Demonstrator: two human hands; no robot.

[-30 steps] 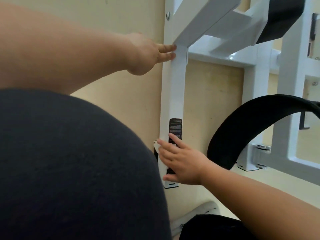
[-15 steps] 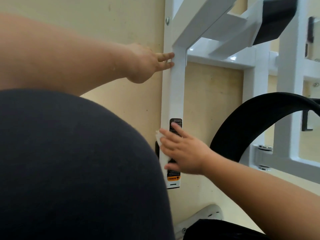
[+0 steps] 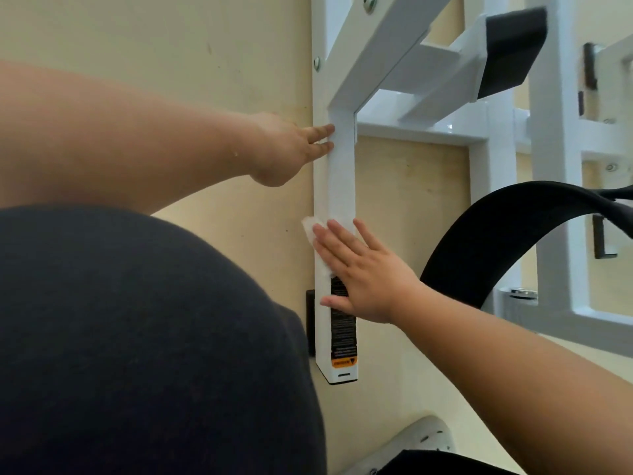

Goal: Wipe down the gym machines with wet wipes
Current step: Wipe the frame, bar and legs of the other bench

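A white steel frame bar (image 3: 337, 186) of the gym machine runs down the middle of the view, with a black and orange warning label (image 3: 343, 332) near its lower end. My right hand (image 3: 363, 269) lies flat on the bar with straight, spread fingers and presses a white wet wipe (image 3: 310, 229) against it; a corner of the wipe sticks out past my fingertips on the left. My left hand (image 3: 287, 149) reaches the bar higher up, two straight fingers touching its left edge.
More white frame members (image 3: 421, 132) branch off up and right, with a black pad (image 3: 510, 53) at the top. A curved black padded part (image 3: 507, 228) arcs at the right. My dark-clothed body fills the lower left. The floor is pale beige.
My right hand has slid up the bar with the wipe, uncovering more of the warning label below it. My left hand stays at the same spot on the bar.
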